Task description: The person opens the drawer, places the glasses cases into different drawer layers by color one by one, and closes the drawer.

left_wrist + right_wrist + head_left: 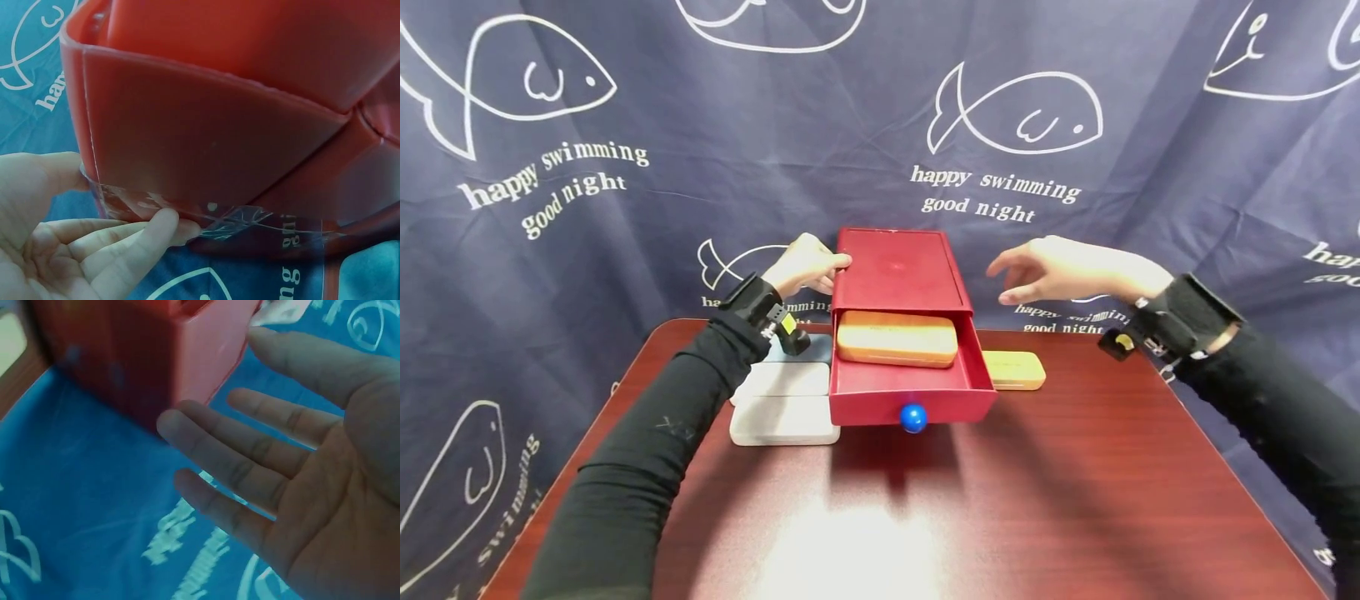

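Nearest on the dark red desk [1075, 500], a red drawer [910, 387] with a blue knob [913, 417] stands pulled out of its red box [898, 271], holding an orange case [897, 337]; grey-white blocks [784, 408] lie just left of it and a yellow case [1015, 369] just right. Farther back, the left hand [803, 263] holds the box's rear left corner, fingers curled against its wall, while the right hand [1060, 268] hovers to the box's right, spread wide and holding nothing. Behind hangs a blue curtain [625, 208] printed with fish.
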`<state>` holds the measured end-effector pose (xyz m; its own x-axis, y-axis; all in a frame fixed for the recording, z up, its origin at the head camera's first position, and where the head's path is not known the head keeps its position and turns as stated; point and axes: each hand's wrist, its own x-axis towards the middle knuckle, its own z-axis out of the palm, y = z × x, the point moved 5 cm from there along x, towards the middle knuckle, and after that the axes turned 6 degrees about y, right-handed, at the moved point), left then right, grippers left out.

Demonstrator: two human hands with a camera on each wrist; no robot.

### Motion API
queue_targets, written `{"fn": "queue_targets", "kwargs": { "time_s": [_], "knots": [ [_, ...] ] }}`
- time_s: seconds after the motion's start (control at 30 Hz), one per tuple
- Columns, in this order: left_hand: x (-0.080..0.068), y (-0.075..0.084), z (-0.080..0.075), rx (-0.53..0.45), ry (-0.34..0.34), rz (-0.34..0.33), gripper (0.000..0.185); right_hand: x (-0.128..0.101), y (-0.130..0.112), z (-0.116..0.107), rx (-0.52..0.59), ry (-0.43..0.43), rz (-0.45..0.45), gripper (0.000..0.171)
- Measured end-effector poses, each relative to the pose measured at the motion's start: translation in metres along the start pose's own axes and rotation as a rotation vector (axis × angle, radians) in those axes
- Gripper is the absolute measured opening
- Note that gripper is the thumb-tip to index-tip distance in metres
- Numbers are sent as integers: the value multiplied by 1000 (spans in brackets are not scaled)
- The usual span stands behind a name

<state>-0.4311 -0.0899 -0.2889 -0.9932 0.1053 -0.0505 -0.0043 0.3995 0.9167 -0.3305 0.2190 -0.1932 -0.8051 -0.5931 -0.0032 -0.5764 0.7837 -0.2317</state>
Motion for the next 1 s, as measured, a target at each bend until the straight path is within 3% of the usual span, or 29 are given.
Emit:
{"fn": "queue_targets", "kwargs": {
  "time_s": [0.2,0.43,0.73,1.0],
  "knots": [
    [0,0,0,3,5,2,32,-9,50,24,27,82,67,40],
    [-1,0,0,-8,8,14,29,-9,93,70,78,82,120,53],
    [-1,1,0,9,26,21,27,-2,120,125,115,33,110,71],
    [-1,0,0,12,41,-5,27,-1,135,161,168,13,118,84]
  ]
}}
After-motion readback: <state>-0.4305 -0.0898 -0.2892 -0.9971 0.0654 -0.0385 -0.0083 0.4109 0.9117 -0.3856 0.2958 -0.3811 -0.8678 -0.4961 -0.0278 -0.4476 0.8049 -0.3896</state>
